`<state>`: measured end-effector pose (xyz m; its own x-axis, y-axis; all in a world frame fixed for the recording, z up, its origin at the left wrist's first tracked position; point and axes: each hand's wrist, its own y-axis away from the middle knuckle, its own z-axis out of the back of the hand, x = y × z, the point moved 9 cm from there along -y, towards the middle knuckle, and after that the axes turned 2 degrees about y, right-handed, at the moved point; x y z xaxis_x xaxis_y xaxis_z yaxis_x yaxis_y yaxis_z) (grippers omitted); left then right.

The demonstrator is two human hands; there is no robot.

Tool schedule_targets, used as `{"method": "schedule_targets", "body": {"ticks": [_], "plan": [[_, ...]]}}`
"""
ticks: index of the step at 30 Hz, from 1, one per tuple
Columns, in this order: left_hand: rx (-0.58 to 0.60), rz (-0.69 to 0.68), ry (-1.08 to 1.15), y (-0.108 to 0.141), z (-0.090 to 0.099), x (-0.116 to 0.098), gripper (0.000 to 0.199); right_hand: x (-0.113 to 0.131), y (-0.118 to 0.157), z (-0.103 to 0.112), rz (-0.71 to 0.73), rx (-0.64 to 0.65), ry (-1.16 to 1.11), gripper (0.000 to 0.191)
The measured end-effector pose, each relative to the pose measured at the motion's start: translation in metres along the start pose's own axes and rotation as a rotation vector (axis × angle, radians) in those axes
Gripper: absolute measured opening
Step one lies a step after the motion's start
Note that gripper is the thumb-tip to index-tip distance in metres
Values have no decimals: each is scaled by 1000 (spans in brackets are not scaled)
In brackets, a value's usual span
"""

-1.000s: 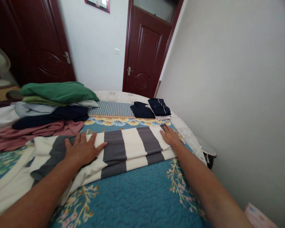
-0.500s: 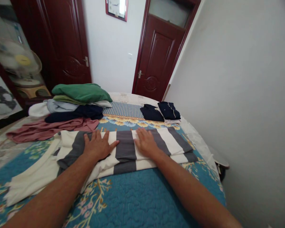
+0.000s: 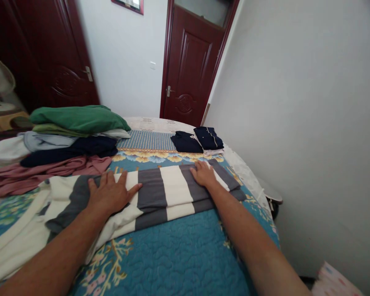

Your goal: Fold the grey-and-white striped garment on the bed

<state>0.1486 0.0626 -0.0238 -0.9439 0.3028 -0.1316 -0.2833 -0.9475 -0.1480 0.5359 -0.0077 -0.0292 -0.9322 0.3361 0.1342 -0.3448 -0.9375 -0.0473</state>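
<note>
A grey and white striped garment [image 3: 175, 187] lies in a long folded strip across the teal floral bed cover [image 3: 172, 255]. My left hand [image 3: 111, 192] rests palm down on its left part, fingers spread. Farther right, my right hand [image 3: 204, 174] lies flat on a grey stripe near the garment's right end. Neither hand grips the cloth. At the left the garment is looser and bunched, and a white part of it trails toward the lower left, partly hidden by my left forearm.
A pile of clothes with a green one [image 3: 80, 118] on top sits at the back left, a pink garment [image 3: 55, 172] below it. Folded navy clothes [image 3: 208, 138] lie at the back right. A wall [image 3: 311, 123] borders the bed's right side.
My right hand has slid to the right along the striped garment, while my left hand stays on its left part. The view has shifted to the right.
</note>
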Motion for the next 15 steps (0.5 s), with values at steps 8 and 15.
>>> {"method": "schedule_targets", "body": {"ticks": [8, 15], "plan": [[12, 9, 7, -1, 0, 0, 110, -130, 23, 33, -334, -115, 113, 63], [1, 5, 5, 1, 5, -5, 107, -31, 66, 47, -52, -386, 10, 51]]}}
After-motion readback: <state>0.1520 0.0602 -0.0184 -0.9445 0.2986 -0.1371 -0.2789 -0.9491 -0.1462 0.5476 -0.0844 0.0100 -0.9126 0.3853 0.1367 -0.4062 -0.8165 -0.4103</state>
